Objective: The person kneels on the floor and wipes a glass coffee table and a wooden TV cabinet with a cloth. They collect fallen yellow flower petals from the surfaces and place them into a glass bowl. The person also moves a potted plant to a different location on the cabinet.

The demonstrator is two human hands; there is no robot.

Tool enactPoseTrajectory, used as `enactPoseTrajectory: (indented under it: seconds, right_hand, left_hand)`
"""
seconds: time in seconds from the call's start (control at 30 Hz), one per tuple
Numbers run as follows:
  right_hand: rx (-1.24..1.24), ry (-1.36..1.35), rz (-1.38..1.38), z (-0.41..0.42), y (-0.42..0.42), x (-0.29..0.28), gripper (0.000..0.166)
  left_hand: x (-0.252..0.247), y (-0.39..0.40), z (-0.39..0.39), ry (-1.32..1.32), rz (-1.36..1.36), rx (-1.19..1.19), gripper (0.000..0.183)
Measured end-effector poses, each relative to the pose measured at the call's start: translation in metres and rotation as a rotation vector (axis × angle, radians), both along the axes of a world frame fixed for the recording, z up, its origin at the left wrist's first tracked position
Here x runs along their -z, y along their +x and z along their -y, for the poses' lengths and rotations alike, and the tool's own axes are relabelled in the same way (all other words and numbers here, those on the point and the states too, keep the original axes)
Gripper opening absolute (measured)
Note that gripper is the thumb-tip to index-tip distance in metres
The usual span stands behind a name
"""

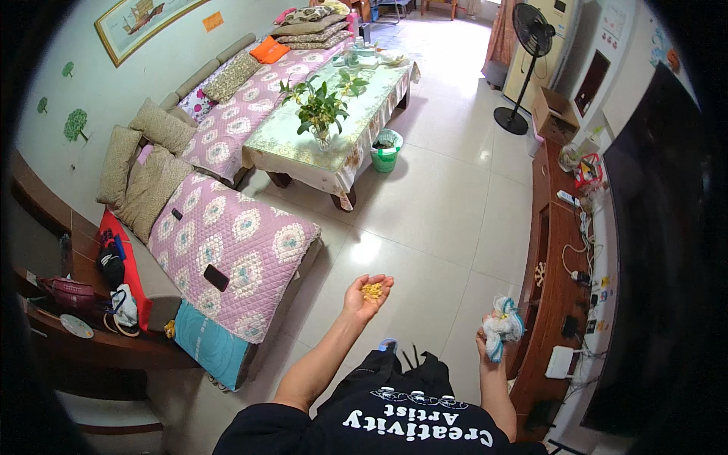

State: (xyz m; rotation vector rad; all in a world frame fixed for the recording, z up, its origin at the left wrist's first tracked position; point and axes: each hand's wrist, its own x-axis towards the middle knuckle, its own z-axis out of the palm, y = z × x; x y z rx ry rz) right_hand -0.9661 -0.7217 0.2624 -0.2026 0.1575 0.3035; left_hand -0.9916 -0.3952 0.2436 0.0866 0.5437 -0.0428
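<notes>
Palm up and cupped, my left hand (357, 306) carries a small heap of yellow bits (372, 292); they look like petals or grains, too small to tell which. It is held over the tiled floor, in front of my body. My right hand (483, 344) grips a bunched white and blue cloth (504, 327) at the right, close to the wooden TV cabinet. A few yellow specks show on the cloth, and it hides most of the fingers.
A green waste bin (385, 152) with a liner stands beside the coffee table (290, 151), which bears a vase of leafy stems (321, 114). A quilted sofa (227, 227) with a phone (216, 278) lies left. The TV cabinet (543, 239) and a standing fan (532, 62) line the right.
</notes>
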Motion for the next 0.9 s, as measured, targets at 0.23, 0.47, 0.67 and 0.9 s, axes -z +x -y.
enactPoseTrajectory:
  seconds: [0.23,0.47,0.67,0.9]
  right_hand:
    - [-0.133,-0.046,0.032,-0.041,0.12,0.012,0.035]
    - [-0.36,0.078,0.044,-0.081,0.262,-0.008,0.031]
    - [-0.601,0.22,0.021,-0.125,0.361,-0.017,0.037]
    - [-0.532,-0.038,0.088,-0.231,0.426,-0.022,0.045]
  left_hand:
    - [0.019,0.075,-0.056,0.031,0.011,-0.238,0.034]
    - [0.043,0.157,-0.127,0.017,0.061,-0.521,0.036]
    - [0.051,0.21,-0.19,-0.02,0.14,-0.712,0.039]
    - [0.089,0.299,-0.319,0.003,0.075,-0.822,0.039]
